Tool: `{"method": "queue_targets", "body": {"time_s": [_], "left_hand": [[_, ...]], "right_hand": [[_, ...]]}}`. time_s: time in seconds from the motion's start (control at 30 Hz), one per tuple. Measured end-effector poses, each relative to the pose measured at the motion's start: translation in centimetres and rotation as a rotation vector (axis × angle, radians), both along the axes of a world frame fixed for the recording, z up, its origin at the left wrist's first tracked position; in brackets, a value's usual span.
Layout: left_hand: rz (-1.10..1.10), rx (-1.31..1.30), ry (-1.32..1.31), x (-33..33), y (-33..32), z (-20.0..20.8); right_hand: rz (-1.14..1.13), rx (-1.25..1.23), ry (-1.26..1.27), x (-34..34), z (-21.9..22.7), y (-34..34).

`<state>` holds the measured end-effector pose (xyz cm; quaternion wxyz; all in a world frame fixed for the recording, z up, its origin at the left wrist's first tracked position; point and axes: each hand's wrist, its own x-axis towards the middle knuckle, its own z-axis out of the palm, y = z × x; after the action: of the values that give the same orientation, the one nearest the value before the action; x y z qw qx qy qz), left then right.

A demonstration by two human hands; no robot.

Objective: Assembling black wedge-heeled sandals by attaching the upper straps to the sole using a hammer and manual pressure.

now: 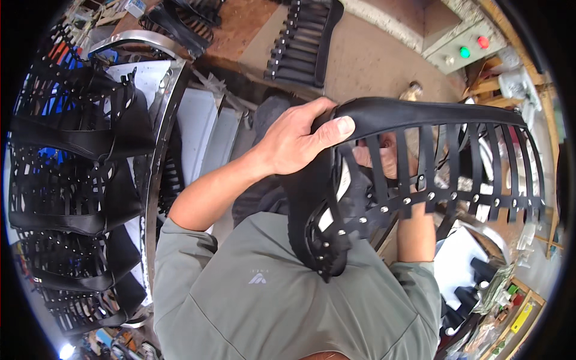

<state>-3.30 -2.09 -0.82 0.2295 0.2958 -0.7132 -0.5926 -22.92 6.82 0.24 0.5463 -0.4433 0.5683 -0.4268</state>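
Note:
A tall black strappy gladiator sandal is held up in front of my chest. Its long shaft stretches to the right, with a row of narrow straps hanging from it. The strap ends join a band studded with silver rivets. The toe end points down toward my shirt. My left hand grips the sandal near the heel, thumb pressed on the black leather. Behind the straps is my right hand, partly hidden; its fingers look curled, and what they hold is covered by the straps.
A metal-framed rack on the left carries several similar black sandals. Another strappy piece lies on the brown worktable ahead. A control panel with red and green buttons stands at the far right. Wooden framing edges the right side.

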Motion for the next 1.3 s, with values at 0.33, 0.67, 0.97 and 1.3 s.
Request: {"method": "queue_targets", "body": {"time_s": [0.33,0.67,0.97,1.3], "left_hand": [[-0.167,0.011,0.053,3.4,1.7,0.2],[-0.036,-0.297,0.094,4.0,3.3,1.0],[0.154,-0.231,-0.135,2.9,4.3,1.4],[-0.059,0.306,0.348,3.2,1.6,-3.6]], "right_hand": [[0.094,0.392,-0.088,1.4,1.8,0.7],[0.029,0.04,0.034,3.4,0.2,2.0],[0.149,0.059,0.134,1.7,-2.2,0.2],[-0.127,-0.027,-0.349,2.2,-6.4,6.0]]}}
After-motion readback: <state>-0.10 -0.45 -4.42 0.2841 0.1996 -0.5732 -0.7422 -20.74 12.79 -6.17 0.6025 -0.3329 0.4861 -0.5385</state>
